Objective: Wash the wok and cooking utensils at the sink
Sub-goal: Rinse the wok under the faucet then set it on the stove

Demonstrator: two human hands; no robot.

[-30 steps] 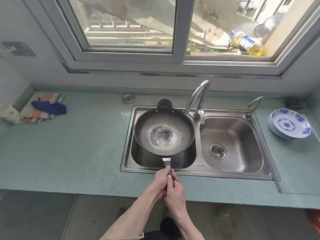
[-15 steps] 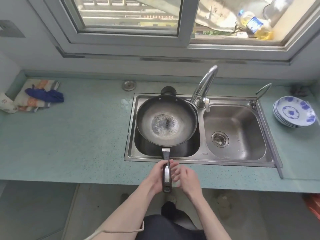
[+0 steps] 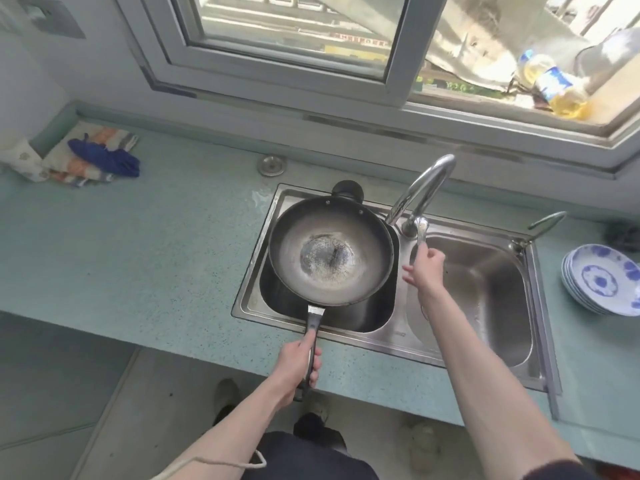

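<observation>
A dark wok (image 3: 330, 251) with burnt residue in its middle sits over the left basin of the steel double sink (image 3: 526, 306). My left hand (image 3: 299, 363) grips the wok's long black handle (image 3: 313, 327) at the counter's front edge. My right hand (image 3: 424, 268) reaches up to the faucet lever (image 3: 420, 232) and its fingers curl round the lever's tip. The curved faucet spout (image 3: 420, 188) points toward the wok's right rim. No water is running.
A stack of blue-and-white plates (image 3: 604, 278) stands on the counter to the right. Folded cloths with a blue rag (image 3: 100, 157) lie at the back left. A metal drain plug (image 3: 272, 164) lies behind the sink. An oil bottle (image 3: 554, 84) rests on the window sill.
My right hand let go of the wok handle and moved up and right to the faucet lever. My left hand keeps its hold on the handle.
</observation>
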